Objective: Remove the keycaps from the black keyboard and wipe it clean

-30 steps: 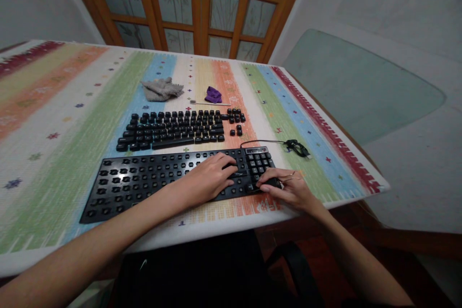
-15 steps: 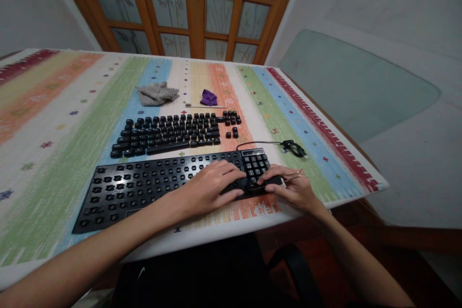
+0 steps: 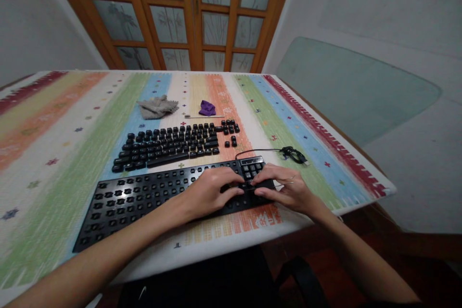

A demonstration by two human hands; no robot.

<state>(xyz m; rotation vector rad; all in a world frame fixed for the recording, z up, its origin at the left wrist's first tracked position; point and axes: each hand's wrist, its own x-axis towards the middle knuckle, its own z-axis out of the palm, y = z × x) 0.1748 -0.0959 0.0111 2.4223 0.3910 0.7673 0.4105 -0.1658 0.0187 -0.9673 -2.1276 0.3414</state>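
Observation:
A black keyboard [image 3: 144, 202] lies along the near side of the table, most of its keys stripped to bare switches. Its number pad [image 3: 249, 168] at the right end still has keycaps. Over the lower number pad, my left hand [image 3: 212, 190] has thumb and forefinger curled in a pinch; what lies between the tips is too small to make out. Facing it from the right, my right hand [image 3: 288, 190] grips a thin metal wire [image 3: 285, 182], which runs toward the left fingertips.
Behind the keyboard sit loose black keycaps [image 3: 169, 142] in rows. Farther back are a grey cloth [image 3: 158, 107], a purple cloth [image 3: 207, 108] and a thin brush [image 3: 204, 116]. A coiled cable [image 3: 294, 154] lies at the right. The table's front edge is close.
My left fingers have gone from resting flat on the keyboard to a curled pinch. My right hand has shifted slightly left, closer to it. The view has tilted up a little.

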